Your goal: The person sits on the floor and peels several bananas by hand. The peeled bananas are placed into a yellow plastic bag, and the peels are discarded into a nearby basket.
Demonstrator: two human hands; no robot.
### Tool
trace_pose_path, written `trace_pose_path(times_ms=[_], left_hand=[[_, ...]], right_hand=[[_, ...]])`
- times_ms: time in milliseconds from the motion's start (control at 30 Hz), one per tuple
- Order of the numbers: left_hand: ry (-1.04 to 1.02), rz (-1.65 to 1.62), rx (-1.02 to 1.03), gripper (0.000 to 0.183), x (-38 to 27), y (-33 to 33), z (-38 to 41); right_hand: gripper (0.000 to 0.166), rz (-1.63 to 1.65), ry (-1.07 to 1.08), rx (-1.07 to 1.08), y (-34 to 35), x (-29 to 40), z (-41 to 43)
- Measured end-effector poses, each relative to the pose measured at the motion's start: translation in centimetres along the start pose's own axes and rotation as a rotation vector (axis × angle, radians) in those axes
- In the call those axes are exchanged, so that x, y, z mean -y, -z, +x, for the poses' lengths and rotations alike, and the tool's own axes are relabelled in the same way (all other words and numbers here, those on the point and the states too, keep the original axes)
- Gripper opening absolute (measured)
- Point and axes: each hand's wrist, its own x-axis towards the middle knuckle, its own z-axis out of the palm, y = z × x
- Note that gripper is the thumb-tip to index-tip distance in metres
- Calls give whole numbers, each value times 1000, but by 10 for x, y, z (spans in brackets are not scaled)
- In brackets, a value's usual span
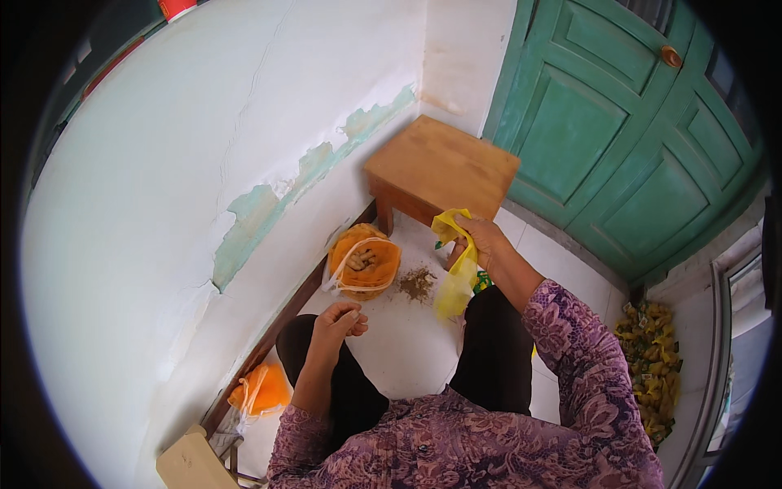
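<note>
My right hand [482,239] grips the upper part of a limp yellow mesh bag [457,287], which hangs down in front of the wooden stool and by my right knee. My left hand [342,321] is above my left knee, its fingers curled in and nothing visible in them. Just beyond it stands an orange mesh sack [382,257] with a white drawstring and its mouth open. Several tan, knobbly pieces [359,260], perhaps root vegetables, lie inside. Loose brown soil [416,284] is scattered on the floor between the sack and the yellow bag.
A low wooden stool [443,162] stands against the peeling white wall [153,183]. Beyond it is a green panelled door [568,134]. Many filled yellow mesh bags [650,367] are heaped at right. Another orange mesh sack [266,391] and a beige seat [195,461] are at lower left.
</note>
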Motion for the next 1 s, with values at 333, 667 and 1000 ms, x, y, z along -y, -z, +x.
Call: trace_pose_path(times_ms=[333,667,1000], left_hand=[[148,-82,114,25,2,-19,35],[189,-64,162,26,1,-29,38],[153,21,125,22,-1,-36,33]], right_hand=[[17,-32,249,-129,26,-6,177],[24,157,-123,-255,47,-87,156],[26,-174,-275,-330,43,-124,55]])
